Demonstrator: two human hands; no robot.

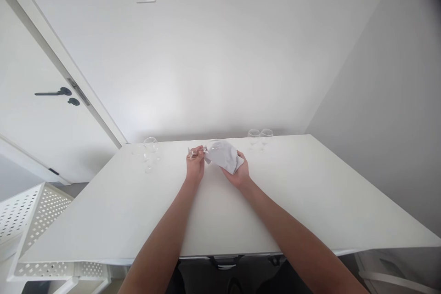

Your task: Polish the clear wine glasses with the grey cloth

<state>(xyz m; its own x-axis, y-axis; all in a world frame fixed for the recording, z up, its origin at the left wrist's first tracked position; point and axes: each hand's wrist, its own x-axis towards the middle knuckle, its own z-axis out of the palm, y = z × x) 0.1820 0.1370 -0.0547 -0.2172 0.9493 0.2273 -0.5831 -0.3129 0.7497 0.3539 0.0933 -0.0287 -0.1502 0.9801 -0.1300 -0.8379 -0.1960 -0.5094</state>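
Near the back edge of the white table, my left hand [195,164] is closed on the stem of a clear wine glass [216,145], which lies tilted sideways with its foot toward the left. A pale grey cloth [227,157] lies against the glass bowl and partly covers it. My right hand [240,170] is wrapped round the cloth at the bowl's right end; its fingertips are hidden behind the cloth.
Several clear glasses [150,146] stand at the table's back left. Two stemmed glasses [254,134] are at the back, right of my hands. Behind the white table [310,202] is a wall; a perforated white rack [48,211] is at the left.
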